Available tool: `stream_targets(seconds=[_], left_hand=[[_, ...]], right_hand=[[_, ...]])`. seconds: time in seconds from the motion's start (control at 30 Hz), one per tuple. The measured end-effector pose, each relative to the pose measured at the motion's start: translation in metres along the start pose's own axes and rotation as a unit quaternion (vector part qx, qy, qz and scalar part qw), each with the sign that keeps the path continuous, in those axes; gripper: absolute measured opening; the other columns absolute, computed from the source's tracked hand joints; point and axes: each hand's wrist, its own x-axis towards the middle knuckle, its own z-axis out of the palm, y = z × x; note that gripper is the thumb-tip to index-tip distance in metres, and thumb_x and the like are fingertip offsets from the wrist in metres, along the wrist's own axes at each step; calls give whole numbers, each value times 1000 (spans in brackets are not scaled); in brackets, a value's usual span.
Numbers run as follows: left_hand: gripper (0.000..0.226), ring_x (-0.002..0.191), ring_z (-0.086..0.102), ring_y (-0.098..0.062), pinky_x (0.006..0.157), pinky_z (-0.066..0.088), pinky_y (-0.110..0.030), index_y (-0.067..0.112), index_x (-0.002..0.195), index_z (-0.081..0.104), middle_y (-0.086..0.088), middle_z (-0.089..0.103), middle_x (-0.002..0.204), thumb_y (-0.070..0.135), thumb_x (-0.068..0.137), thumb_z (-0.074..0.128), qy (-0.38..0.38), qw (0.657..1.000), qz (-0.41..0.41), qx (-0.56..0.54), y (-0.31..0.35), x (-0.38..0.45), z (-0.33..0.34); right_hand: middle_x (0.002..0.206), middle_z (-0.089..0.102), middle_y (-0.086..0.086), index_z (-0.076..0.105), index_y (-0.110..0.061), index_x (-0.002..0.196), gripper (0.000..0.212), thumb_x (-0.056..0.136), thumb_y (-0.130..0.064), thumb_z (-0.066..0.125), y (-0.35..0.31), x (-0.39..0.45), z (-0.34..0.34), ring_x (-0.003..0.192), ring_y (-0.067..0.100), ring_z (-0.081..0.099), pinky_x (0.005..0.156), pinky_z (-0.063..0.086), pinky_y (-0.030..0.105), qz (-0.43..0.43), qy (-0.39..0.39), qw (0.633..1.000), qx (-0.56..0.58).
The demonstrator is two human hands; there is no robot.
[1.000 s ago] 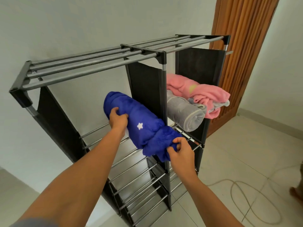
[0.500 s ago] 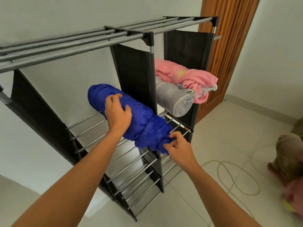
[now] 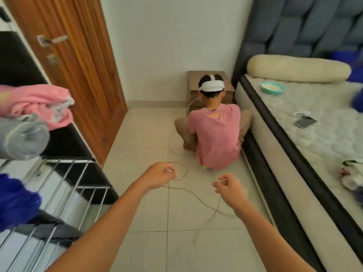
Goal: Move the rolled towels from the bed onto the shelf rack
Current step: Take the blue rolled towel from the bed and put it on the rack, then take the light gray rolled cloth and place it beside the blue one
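Both hands have left the blue towel (image 3: 15, 201); fingers seemingly loosely curled, empty.

At the left edge of your frame the shelf rack (image 3: 64, 185) has black panels and silver bars, holding a pink towel (image 3: 35, 103), a grey towel (image 3: 21, 136) and a deep blue towel (image 3: 15, 201). Upper left stands an orange-brown striped door (image 3: 78, 61); at right, the bed (image 3: 314, 122) shows a quilted off-white mattress.

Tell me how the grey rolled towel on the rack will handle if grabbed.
The grey rolled towel looks soft, so it would probably squash and sag when gripped. Its round roll shape may let it roll on the rack bars. The loose pink towel lying against it might shift too.
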Motion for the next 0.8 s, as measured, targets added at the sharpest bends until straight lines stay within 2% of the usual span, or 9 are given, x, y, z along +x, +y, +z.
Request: stream_targets(seconds=[0.13, 0.27, 0.4, 0.5, 0.6, 0.7, 0.8], left_hand=[[13, 60, 52, -11, 51, 33, -21, 20, 81, 59, -2, 58, 78, 15, 94, 57, -63, 995, 12, -77, 95, 32, 112], [14, 60, 56, -11, 52, 38, -22, 18, 80, 60, 0, 61, 77, 17, 93, 58, -127, 989, 36, -72, 183, 46, 246], [14, 57, 55, -8, 51, 35, -20, 19, 82, 57, 1, 57, 76, 18, 95, 55, -232, 970, 26, -67, 248, 34, 365], [13, 60, 56, -10, 50, 37, -20, 18, 83, 56, 1, 58, 80, 21, 95, 56, -283, 957, 9, -54, 288, 30, 433], [10, 66, 57, -13, 57, 44, -24, 16, 88, 55, 0, 57, 82, 23, 95, 57, -323, 945, -10, -51, 324, 32, 491], [11, 74, 56, -16, 63, 46, -30, 13, 94, 55, -3, 55, 88, 24, 95, 58, -358, 930, -48, -66, 352, 43, 548], [16, 86, 55, -21, 73, 47, -37, 13, 104, 53, -6, 52, 95, 25, 94, 58, -385, 912, -105, -93, 372, 56, 605]], right_hand=[[75, 64, 0, 55, -17, 87, 13, 83, -22, 67, 77, -19, -132, 72, 18, 61, 59, 42, 26, 47, 123, 990, 49], [78, 62, -2, 55, -20, 88, 10, 85, -23, 64, 156, -47, -260, 78, 18, 65, 65, 47, 28, 104, 206, 967, 104], [83, 62, 4, 55, -17, 89, 10, 86, -22, 64, 218, -78, -357, 77, 20, 64, 72, 49, 35, 154, 280, 935, 152], [87, 64, 7, 55, -18, 87, 9, 87, -20, 64, 250, -90, -405, 75, 20, 63, 69, 50, 35, 173, 326, 912, 179], [85, 63, 5, 57, -17, 91, 10, 86, -22, 64, 277, -93, -440, 79, 19, 64, 74, 51, 36, 185, 360, 895, 188], [84, 61, 6, 56, -16, 90, 11, 87, -23, 64, 301, -92, -469, 80, 21, 62, 72, 48, 33, 212, 371, 883, 195], [77, 59, 7, 56, -13, 86, 11, 86, -20, 65, 329, -90, -501, 75, 23, 58, 72, 49, 41, 250, 378, 872, 184]])
